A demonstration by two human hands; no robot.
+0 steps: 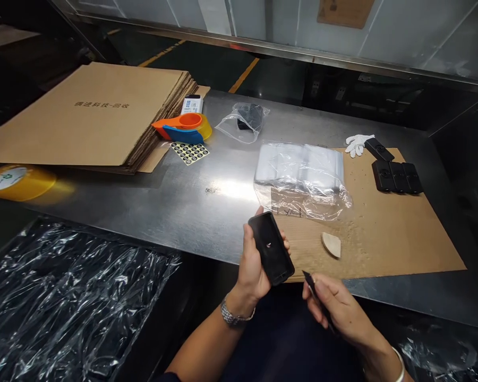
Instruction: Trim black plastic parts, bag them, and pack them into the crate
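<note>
My left hand (252, 265) is closed around a flat black rectangular case (271, 249), tilted with its broad face up; a small pale mark shows near its middle. To the right, my right hand (336, 305) pinches a slim dark tool with a pointed tip, which looks like a utility knife (311, 282). Its tip points toward the case's lower end, apart from it, and my fingers hide most of the handle. Beyond the hands, a beige wedge-shaped pad (331, 244) lies on a cardboard sheet (394, 233).
Clear plastic bags (302, 164) lie mid-table. Several black cases (397, 177) and a white glove (357, 144) sit at right. Stacked flat cardboard (91, 116), a tape dispenser (185, 127), a sticker sheet (190, 152) and a tape roll (18, 181) are at left. A bagged black item (249, 118) lies behind.
</note>
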